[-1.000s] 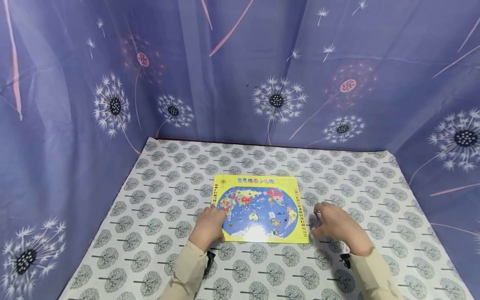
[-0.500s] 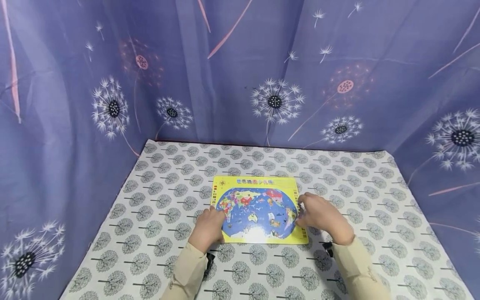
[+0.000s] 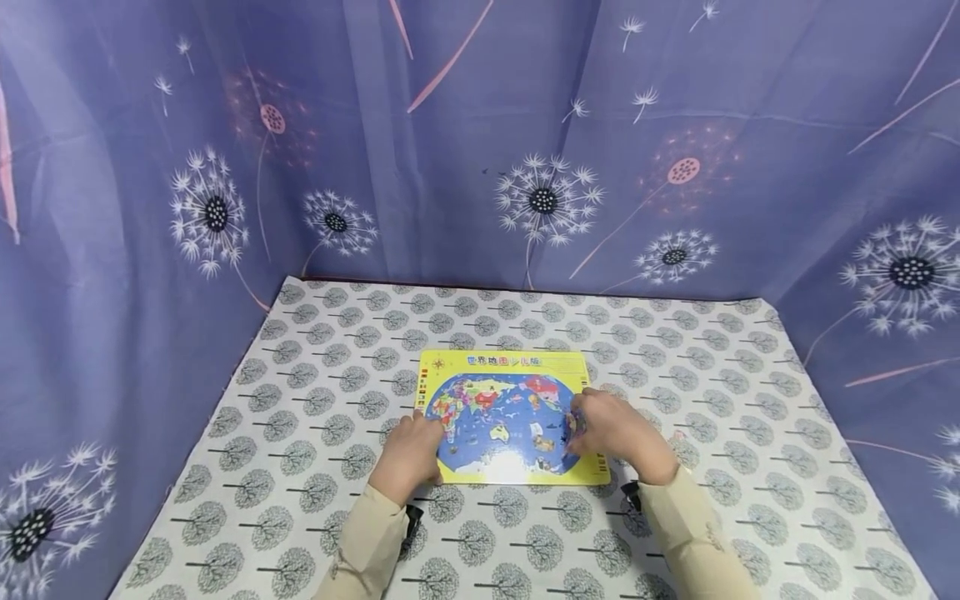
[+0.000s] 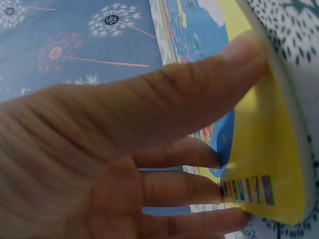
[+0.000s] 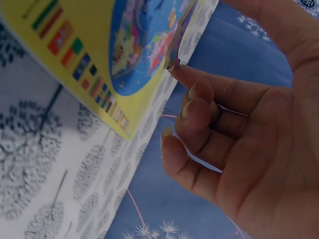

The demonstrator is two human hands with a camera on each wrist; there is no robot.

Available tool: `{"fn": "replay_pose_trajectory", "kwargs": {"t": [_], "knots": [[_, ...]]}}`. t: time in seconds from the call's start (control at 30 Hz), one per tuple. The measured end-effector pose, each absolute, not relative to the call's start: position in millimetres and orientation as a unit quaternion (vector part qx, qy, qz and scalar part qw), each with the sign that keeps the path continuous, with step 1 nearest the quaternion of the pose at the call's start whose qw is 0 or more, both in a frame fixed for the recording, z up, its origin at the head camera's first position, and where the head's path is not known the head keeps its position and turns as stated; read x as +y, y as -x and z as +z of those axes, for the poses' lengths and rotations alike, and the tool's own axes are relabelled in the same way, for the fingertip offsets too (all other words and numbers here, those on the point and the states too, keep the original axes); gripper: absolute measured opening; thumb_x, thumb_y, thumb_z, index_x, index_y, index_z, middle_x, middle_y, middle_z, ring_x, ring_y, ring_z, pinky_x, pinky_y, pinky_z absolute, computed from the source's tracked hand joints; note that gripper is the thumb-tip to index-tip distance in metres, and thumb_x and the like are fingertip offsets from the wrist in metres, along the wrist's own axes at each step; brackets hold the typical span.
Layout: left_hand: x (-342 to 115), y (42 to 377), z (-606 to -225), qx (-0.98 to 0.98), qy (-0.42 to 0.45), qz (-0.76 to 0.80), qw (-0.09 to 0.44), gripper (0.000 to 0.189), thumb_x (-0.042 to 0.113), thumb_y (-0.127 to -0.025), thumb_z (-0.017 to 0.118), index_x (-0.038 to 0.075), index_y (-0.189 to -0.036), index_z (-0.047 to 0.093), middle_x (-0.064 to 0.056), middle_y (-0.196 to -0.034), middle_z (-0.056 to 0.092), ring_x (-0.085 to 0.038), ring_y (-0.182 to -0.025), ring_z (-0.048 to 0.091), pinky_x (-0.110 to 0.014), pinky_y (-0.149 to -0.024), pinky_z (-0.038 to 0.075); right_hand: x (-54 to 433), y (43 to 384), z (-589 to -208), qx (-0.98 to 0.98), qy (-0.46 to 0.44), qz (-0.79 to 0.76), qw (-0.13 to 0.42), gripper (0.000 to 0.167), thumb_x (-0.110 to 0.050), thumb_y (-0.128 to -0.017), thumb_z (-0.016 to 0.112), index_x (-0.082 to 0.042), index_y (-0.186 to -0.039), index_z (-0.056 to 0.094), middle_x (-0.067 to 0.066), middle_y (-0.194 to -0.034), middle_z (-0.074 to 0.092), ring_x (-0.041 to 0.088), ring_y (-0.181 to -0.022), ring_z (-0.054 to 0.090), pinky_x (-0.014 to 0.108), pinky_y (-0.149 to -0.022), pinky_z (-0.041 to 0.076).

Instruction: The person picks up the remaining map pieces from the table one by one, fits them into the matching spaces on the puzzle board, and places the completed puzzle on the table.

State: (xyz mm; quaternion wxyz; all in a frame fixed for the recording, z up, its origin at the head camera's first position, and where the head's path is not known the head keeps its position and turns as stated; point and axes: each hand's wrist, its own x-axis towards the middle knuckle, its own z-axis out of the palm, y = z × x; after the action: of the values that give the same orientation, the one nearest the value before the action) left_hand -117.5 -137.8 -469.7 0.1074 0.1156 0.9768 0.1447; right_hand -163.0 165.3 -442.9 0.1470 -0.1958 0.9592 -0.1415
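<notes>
At the far left we noted the blue flowered curtain, which also ran behind the table and down its right side. The left hand rested at the near left corner of the map board. Its fingers were spread, the thumb apart from them, and the tips lay on the yellow border; we found nothing pinched there. The board lay flat on the tree-print tablecloth, near the middle, between both hands.

On progress, we judged the work at the board to be part done. Most of the map looked complete from above, and one map piece was in hand, not seated. The hand hid the area beneath it, so we could not confirm a gap, nor could we tell whether the piece touched the board. What remained open, in our judgement, was that one piece.

The right hand was above the board's right part, thumb and forefinger pinching the piece by its edges, the other fingers curled.

Our count, left to right: two beige sleeves, two black wrist straps, two hands, one board, one loose piece, one tablecloth. We saw no second loose piece.
</notes>
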Motion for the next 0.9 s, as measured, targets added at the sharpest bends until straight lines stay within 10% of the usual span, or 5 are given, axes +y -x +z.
{"fn": "replay_pose_trajectory", "kwargs": {"t": [0.9], "knots": [[-136.6,116.2,-467.2,0.979,-0.111,0.134,0.101,0.051,0.013,-0.048,0.102,0.0,-0.086,0.07,-0.022,-0.091,0.064,-0.031,-0.073,0.054,-0.044,-0.063,0.052,156.4,158.4,-469.0,0.954,0.211,-0.163,0.137,0.038,-0.016,-0.061,0.095,-0.008,-0.086,0.067,-0.005,-0.076,0.055,0.013,-0.067,0.05,0.03,-0.065,0.049]]}}
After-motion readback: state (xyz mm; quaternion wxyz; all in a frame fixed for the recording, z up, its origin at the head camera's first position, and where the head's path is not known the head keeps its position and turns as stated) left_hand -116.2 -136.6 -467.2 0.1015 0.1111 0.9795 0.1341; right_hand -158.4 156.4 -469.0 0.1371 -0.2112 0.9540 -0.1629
